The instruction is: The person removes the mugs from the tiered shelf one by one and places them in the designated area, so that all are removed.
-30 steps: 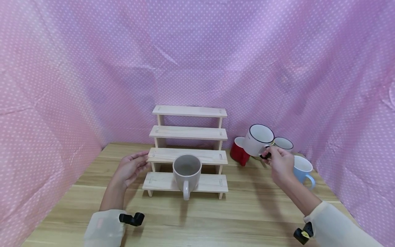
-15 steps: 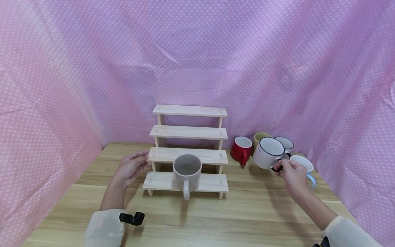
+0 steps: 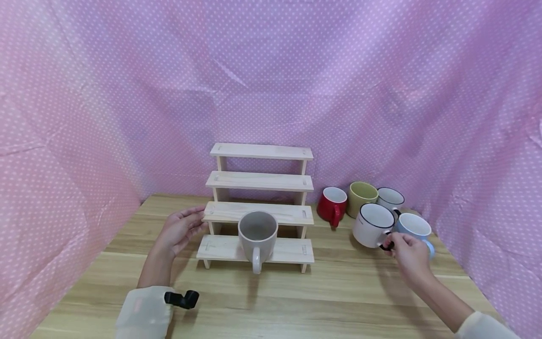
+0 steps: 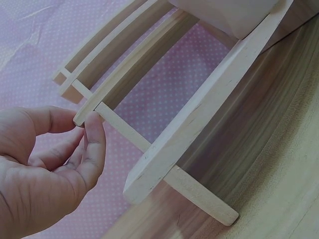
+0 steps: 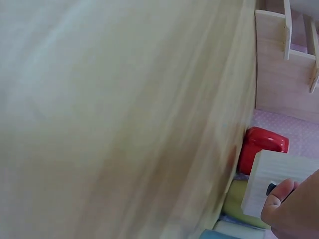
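In the head view my left hand is at the left end of a stepped wooden display rack. Its fingertips pinch the end of the second tread from the bottom, as the left wrist view shows. A greyish-beige mug stands on the lowest tread, handle toward me. On the right, my right hand pinches the black handle of a white mug with a dark rim, held upright. Whether its base touches the table cannot be told.
Behind the held mug stand a red mug, a yellow-green mug, and another dark-rimmed white mug. A light blue mug is beside my right hand, partly hidden. Pink dotted cloth hangs behind the wooden table.
My right hand has carried the white mug rightward, down and toward me, away from the red mug. The yellow-green mug has come into sight. My left hand has stayed at the rack.
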`<action>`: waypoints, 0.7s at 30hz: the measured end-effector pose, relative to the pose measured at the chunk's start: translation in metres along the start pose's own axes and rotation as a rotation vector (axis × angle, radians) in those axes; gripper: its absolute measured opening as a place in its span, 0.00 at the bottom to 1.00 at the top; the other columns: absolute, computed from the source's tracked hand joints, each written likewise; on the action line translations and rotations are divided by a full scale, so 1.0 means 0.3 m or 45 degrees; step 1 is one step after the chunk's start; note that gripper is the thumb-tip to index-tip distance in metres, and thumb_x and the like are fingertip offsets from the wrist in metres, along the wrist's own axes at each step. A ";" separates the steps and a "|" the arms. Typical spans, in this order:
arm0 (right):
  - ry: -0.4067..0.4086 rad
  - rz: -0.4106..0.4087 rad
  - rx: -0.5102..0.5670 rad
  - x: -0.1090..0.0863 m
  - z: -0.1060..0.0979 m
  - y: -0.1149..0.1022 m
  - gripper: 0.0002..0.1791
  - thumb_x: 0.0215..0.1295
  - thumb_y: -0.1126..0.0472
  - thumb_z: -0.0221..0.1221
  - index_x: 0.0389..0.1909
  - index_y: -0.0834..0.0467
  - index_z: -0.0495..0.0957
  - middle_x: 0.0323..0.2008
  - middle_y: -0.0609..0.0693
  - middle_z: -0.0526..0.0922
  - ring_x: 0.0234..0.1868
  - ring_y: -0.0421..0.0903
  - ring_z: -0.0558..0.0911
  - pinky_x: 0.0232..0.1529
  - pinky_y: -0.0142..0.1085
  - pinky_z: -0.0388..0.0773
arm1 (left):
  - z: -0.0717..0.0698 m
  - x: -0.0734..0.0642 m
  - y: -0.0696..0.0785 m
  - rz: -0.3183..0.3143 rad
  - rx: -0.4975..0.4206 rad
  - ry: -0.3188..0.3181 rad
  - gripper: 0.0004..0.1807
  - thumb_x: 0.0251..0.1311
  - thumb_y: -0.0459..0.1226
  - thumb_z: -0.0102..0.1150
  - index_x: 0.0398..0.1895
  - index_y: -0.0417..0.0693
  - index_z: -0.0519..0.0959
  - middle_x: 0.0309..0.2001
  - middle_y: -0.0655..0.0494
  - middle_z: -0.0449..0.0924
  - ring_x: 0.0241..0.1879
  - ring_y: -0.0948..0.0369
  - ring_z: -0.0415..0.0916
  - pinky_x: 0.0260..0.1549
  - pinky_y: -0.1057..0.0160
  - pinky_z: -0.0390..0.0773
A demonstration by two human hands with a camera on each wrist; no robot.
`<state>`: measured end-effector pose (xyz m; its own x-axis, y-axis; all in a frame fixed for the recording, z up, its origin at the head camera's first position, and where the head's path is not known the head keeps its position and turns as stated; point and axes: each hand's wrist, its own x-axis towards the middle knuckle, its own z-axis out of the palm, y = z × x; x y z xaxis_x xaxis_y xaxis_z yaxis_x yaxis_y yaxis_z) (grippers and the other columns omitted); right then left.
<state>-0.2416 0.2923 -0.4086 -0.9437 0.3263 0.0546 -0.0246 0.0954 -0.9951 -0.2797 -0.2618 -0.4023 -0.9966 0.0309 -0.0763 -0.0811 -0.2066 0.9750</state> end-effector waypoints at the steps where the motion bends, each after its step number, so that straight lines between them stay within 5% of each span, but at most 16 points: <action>1: 0.003 0.006 -0.004 -0.002 -0.005 0.006 0.17 0.72 0.69 0.46 0.26 0.67 0.80 0.24 0.47 0.80 0.31 0.38 0.80 0.32 0.30 0.86 | 0.001 0.000 -0.001 0.000 0.005 0.001 0.29 0.75 0.32 0.56 0.73 0.28 0.61 0.45 0.56 0.82 0.43 0.64 0.81 0.56 0.64 0.83; 12: 0.135 0.093 -0.096 -0.002 -0.043 0.066 0.19 0.69 0.66 0.49 0.21 0.66 0.81 0.21 0.47 0.80 0.25 0.39 0.78 0.26 0.29 0.81 | 0.005 0.004 -0.002 0.004 0.004 -0.007 0.29 0.75 0.31 0.55 0.73 0.27 0.61 0.45 0.56 0.82 0.42 0.64 0.81 0.56 0.65 0.83; 21: 0.142 0.100 -0.086 0.006 -0.037 0.089 0.17 0.69 0.66 0.49 0.24 0.66 0.81 0.23 0.46 0.81 0.28 0.38 0.80 0.32 0.29 0.85 | 0.001 0.001 -0.005 0.011 -0.012 0.001 0.29 0.74 0.31 0.56 0.72 0.26 0.62 0.44 0.56 0.82 0.41 0.64 0.81 0.53 0.66 0.84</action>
<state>-0.2403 0.3058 -0.4342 -0.8991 0.4375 -0.0110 0.0740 0.1273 -0.9891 -0.2799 -0.2612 -0.4036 -0.9973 0.0284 -0.0684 -0.0729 -0.2162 0.9736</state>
